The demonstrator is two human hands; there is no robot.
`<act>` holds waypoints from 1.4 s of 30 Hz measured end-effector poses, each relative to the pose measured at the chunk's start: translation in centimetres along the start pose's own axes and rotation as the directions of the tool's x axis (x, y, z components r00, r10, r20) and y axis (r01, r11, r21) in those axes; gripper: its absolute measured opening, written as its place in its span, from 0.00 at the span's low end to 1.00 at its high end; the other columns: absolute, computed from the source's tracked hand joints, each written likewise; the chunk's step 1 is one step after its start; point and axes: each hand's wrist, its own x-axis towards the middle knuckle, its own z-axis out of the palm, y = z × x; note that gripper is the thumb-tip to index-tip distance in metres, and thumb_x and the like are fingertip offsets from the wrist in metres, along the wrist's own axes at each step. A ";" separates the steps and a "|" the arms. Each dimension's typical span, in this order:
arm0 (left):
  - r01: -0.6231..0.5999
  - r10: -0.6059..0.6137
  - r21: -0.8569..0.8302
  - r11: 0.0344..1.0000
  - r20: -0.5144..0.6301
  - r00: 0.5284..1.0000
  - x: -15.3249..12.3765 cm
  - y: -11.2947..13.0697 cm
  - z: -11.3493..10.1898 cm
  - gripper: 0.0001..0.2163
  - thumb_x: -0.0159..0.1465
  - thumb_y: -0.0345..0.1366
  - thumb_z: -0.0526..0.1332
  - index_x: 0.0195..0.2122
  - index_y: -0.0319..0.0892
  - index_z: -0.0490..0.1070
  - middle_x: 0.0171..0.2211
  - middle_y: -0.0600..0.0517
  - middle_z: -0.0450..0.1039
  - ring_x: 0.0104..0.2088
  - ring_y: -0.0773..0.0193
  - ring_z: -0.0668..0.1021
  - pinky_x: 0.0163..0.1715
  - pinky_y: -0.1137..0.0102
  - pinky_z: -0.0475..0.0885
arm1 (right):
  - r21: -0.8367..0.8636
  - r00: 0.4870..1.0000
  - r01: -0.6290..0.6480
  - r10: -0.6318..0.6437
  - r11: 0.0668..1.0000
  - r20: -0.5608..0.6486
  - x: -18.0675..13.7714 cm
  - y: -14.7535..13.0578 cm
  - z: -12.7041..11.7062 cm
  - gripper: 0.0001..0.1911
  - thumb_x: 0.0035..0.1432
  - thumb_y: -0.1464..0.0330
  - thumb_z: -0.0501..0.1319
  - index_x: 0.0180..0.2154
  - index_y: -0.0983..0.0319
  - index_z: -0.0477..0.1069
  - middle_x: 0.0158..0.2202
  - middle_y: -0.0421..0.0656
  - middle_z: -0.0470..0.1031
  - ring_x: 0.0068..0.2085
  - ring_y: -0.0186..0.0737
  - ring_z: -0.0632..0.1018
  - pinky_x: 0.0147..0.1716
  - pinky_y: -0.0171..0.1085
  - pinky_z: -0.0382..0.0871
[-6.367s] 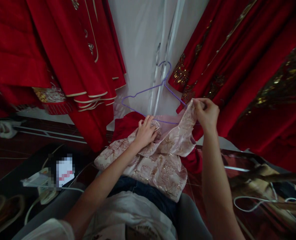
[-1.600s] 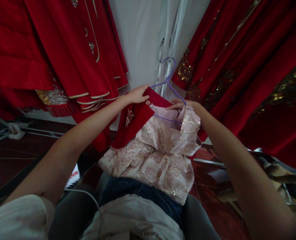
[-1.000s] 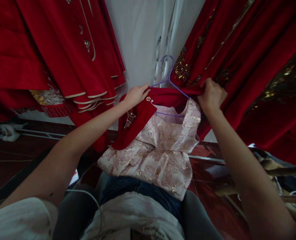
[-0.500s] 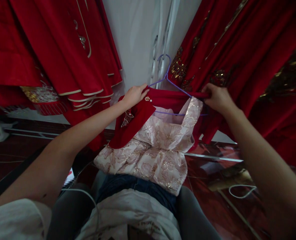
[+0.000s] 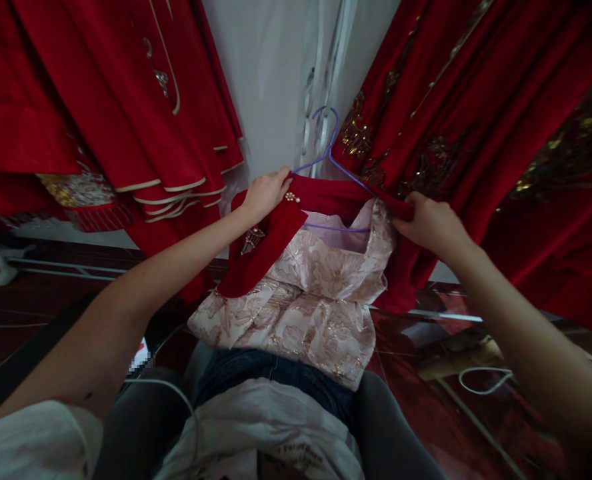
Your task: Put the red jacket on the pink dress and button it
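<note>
A pink, gold-patterned dress (image 5: 326, 277) is lying creased. A purple hanger (image 5: 329, 151) is poking from the dress's neckline, hook up. A beaded red top (image 5: 267, 250) is spreading behind the dress, covering its left-hand shoulder.

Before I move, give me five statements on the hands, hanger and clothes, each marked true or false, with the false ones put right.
1. The left hand grips the red garment. True.
2. The right hand lies flat and touches no cloth. False: it pinches the edge of the red garment.
3. The hanger is yellow. False: it is purple.
4. The hanger's lower bar shows across the neck opening of the pink patterned garment. True.
5. Red clothes hang on one side of the picture only. False: they hang on both the left and the right.
</note>
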 end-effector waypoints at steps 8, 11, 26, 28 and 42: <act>0.024 -0.026 -0.098 0.995 -0.016 1.000 -0.8 1.3 0.6 0.15 0.69 0.43 0.51 0.52 0.41 0.66 0.40 0.43 0.76 0.48 0.52 0.76 0.47 0.64 0.68 | 0.500 0.994 0.107 -0.103 0.860 -0.036 -0.4 -5.7 3.8 0.12 0.61 0.59 0.55 0.42 0.59 0.65 0.35 0.48 0.76 0.35 0.50 0.77 0.36 0.42 0.68; 0.095 -0.094 -0.099 0.991 0.013 0.996 -0.8 1.8 0.4 0.18 0.67 0.47 0.51 0.52 0.41 0.66 0.42 0.42 0.76 0.50 0.49 0.75 0.47 0.63 0.68 | 0.597 0.982 0.142 -0.186 0.790 0.013 -0.7 -10.4 5.7 0.09 0.62 0.62 0.53 0.42 0.59 0.63 0.35 0.49 0.75 0.35 0.52 0.78 0.37 0.44 0.68; 0.111 -0.188 -0.259 0.959 -0.297 0.936 -6.0 3.6 4.0 0.26 0.59 0.25 0.54 0.59 0.45 0.55 0.62 0.41 0.55 0.66 0.54 0.57 0.65 0.54 0.56 | 0.696 0.936 0.229 0.042 0.681 -0.350 -2.3 -10.1 9.5 0.14 0.59 0.68 0.50 0.48 0.59 0.56 0.43 0.50 0.70 0.40 0.47 0.76 0.41 0.46 0.70; 0.162 -0.260 -0.310 0.937 -0.310 0.915 -7.8 3.6 3.9 0.22 0.60 0.26 0.53 0.56 0.45 0.59 0.59 0.41 0.58 0.63 0.55 0.62 0.62 0.57 0.62 | 0.709 0.916 0.257 0.068 0.657 -0.395 -2.4 -9.6 9.3 0.13 0.58 0.70 0.50 0.47 0.59 0.56 0.43 0.49 0.69 0.40 0.44 0.75 0.42 0.44 0.70; 0.204 -0.280 -0.653 0.729 -0.013 0.960 -7.3 5.5 4.3 0.10 0.58 0.29 0.60 0.41 0.39 0.70 0.39 0.48 0.77 0.40 0.64 0.79 0.43 0.70 0.75 | 0.912 0.946 0.314 -0.167 0.264 -0.277 -2.0 -11.9 8.4 0.08 0.49 0.71 0.57 0.34 0.58 0.60 0.31 0.36 0.67 0.29 0.30 0.71 0.27 0.30 0.64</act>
